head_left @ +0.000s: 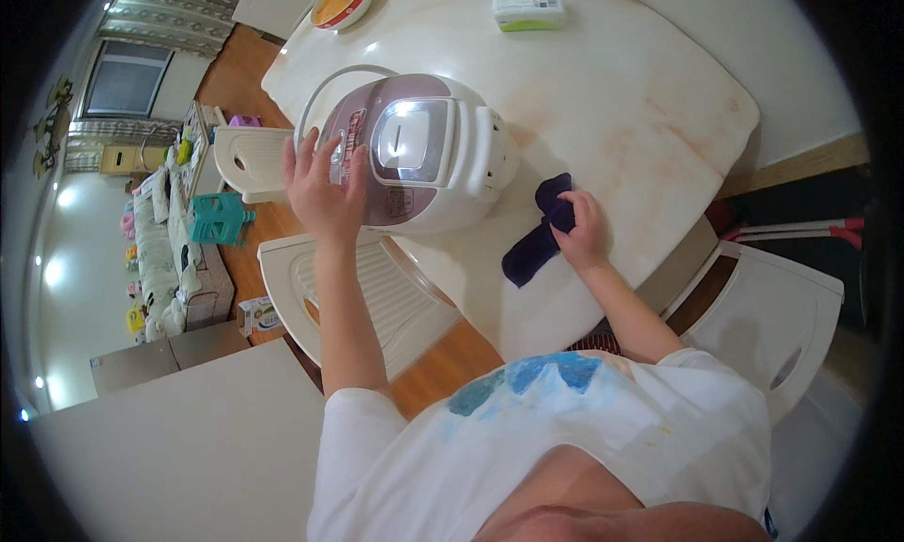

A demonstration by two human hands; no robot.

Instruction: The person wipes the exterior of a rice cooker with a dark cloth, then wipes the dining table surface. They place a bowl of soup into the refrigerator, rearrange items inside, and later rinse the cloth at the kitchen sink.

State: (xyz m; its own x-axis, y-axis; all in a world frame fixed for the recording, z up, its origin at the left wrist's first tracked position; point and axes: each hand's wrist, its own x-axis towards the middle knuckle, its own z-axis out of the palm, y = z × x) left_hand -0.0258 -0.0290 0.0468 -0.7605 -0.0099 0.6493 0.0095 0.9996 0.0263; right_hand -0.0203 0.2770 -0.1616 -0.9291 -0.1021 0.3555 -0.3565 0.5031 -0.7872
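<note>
A white and mauve rice cooker (411, 146) stands on the marbled table with its lid down; a pale handle or cord curves around its far left side. My left hand (326, 186) is at the cooker's left side, fingers spread, and seems to touch its mauve face. To the right of the cooker, my right hand (582, 229) grips a dark purple cloth (533, 252) that lies bunched on the tabletop, part of it sticking out beyond my fingers.
The marbled table (640, 90) carries a bowl with orange contents (341, 3) at the far left and a white and green tissue pack (527, 9) at the back. White chairs (353, 292) stand at its near left and right (767, 307). A teal stool (218, 219) is farther left.
</note>
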